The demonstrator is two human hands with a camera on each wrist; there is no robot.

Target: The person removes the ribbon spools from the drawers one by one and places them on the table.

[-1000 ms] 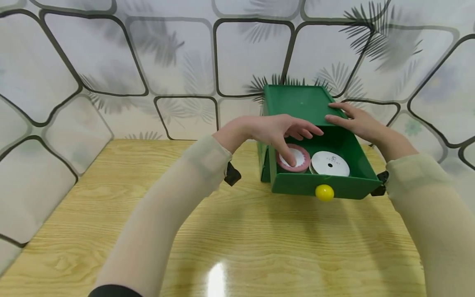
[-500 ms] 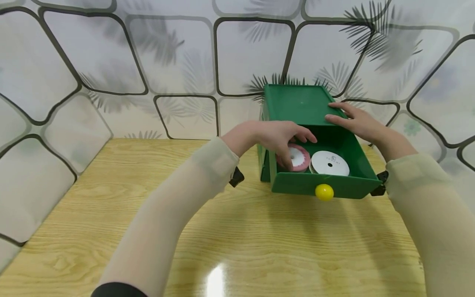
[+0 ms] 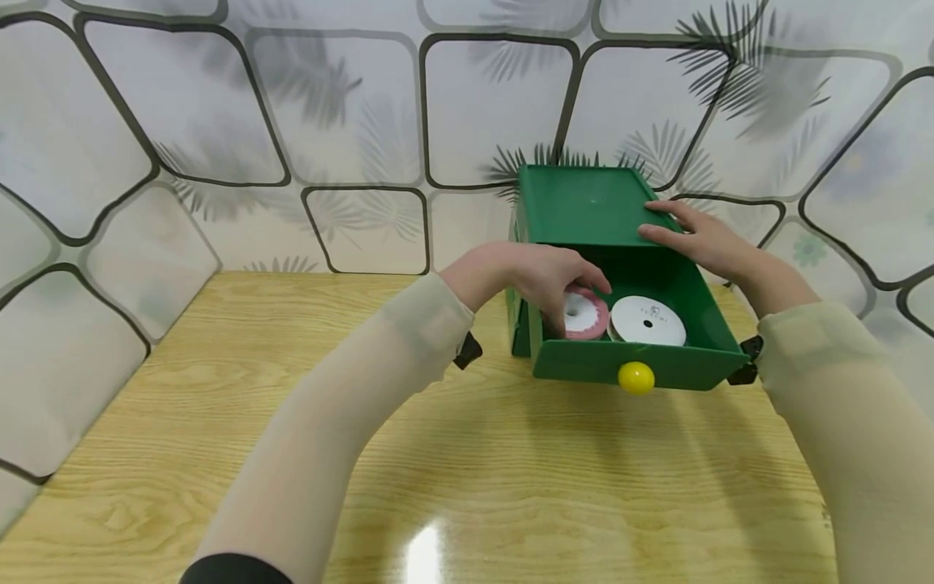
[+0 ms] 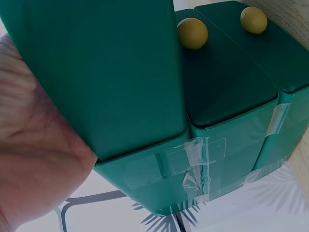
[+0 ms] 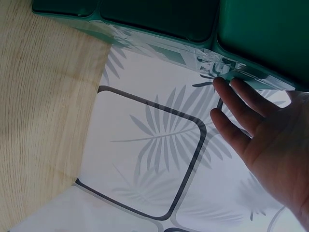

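Note:
A green drawer (image 3: 700, 363) with a yellow knob (image 3: 636, 378) stands pulled out of a green cabinet (image 3: 587, 207) at the right. Inside it, my left hand (image 3: 543, 276) grips a pink-edged ribbon spool (image 3: 593, 323), thumb down at its left and fingers across its far side. Beside that lies a white-faced spool (image 3: 660, 331). My right hand (image 3: 706, 242) rests on the cabinet's top right edge; in the right wrist view, its straight fingers (image 5: 241, 111) lie along the taped side. The drawer wall hides the left fingertips in the left wrist view.
Two closed drawers with yellow knobs (image 4: 192, 34) sit below the pulled-out one, seen in the left wrist view. The cabinet stands on a wood-grain table (image 3: 409, 438), close to a patterned back wall (image 3: 350, 122).
My left hand has lowered into the drawer, its thumb sliding from the pink-edged spool's face to its left side and its fingers curling in. The right hand has stayed put.

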